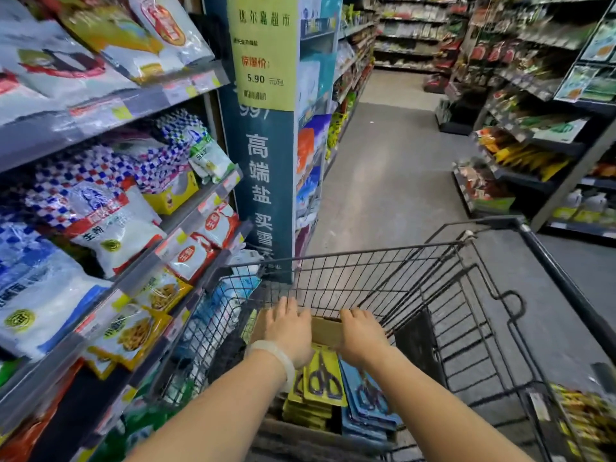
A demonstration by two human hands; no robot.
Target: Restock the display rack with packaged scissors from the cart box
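The cart (pixel 400 281) stands in the aisle directly before me, shelving (pixel 110 201) close on its left, further shelves (pixel 533 128) across the floor (pixel 393 181) to the right. The box (pixel 328 331) sits inside the cart at the near end. Packaged scissors (pixel 325 378) lie stacked in the box in two piles, side by side. My left hand (pixel 290 331) and right hand (pixel 361 335) rest on the box's far edge, above the piles.

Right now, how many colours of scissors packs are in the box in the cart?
2. Yellow packs are stacked on the left side of the cardboard box, blue packs on the right. The hands and forearms cover part of the box, so more may be hidden.
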